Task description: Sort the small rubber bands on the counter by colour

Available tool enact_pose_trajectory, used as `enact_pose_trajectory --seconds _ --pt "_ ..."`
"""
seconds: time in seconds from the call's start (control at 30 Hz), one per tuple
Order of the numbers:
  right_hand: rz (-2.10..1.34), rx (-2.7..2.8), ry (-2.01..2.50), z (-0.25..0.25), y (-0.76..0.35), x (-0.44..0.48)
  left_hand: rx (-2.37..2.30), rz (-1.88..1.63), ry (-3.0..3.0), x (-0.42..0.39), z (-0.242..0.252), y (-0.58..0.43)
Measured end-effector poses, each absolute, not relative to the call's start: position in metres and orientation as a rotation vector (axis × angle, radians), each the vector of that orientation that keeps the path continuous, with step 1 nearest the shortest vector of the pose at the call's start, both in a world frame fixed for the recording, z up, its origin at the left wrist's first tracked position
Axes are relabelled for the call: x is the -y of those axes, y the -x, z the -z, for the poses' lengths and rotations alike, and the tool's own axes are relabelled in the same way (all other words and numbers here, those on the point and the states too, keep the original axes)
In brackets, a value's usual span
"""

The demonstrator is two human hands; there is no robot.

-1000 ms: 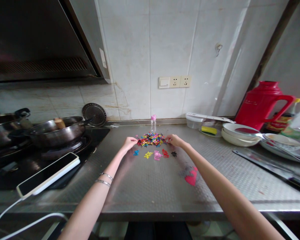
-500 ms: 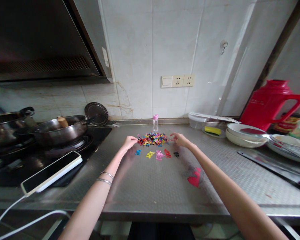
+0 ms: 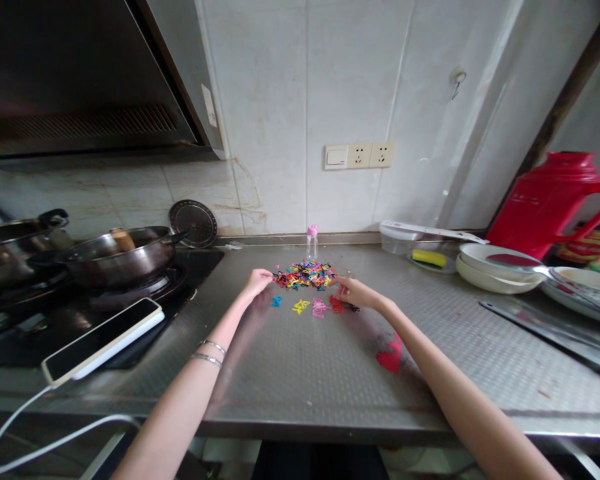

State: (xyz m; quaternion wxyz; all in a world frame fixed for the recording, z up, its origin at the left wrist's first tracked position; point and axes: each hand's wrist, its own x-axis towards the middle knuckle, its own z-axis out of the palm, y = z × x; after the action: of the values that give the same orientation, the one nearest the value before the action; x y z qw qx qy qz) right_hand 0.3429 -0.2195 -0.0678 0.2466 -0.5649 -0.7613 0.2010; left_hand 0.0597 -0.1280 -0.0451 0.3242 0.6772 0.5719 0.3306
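Note:
A heap of small multicoloured rubber bands (image 3: 305, 275) lies on the steel counter, too fine to tell apart singly. At its left edge my left hand (image 3: 257, 284) has thumb and fingertips pressed together; whatever they pinch is too small to make out. My right hand (image 3: 357, 293) reaches to the heap's right edge, index finger stretched out and fingers apart. Below the heap are small sorted groups: blue bands (image 3: 276, 302), yellow bands (image 3: 301, 306), pink bands (image 3: 319, 307) and red bands (image 3: 336, 305). The black bands (image 3: 355, 308) are partly hidden under my right hand.
A small clear bottle with a pink cap (image 3: 312, 241) stands behind the heap. Leftward are a phone (image 3: 103, 340) and a pan (image 3: 115, 257) on the stove. Bowls (image 3: 495, 273), a knife (image 3: 540, 333) and a red thermos (image 3: 550, 200) occupy the right side.
My right hand has moved left and nearer to me, from beside the heap to above the red and black bands. My left hand stays at the heap's left edge.

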Motion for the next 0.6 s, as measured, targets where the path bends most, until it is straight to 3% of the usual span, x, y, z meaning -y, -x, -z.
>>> enact_pose_trajectory --seconds 0.27,0.6 --pt "-0.372 1.942 1.584 0.052 -0.357 0.223 -1.549 -0.892 -1.696 0.116 0.043 -0.055" --pt "-0.160 1.886 1.679 0.047 -0.365 0.229 -1.449 -0.753 -2.098 0.098 0.048 -0.051"
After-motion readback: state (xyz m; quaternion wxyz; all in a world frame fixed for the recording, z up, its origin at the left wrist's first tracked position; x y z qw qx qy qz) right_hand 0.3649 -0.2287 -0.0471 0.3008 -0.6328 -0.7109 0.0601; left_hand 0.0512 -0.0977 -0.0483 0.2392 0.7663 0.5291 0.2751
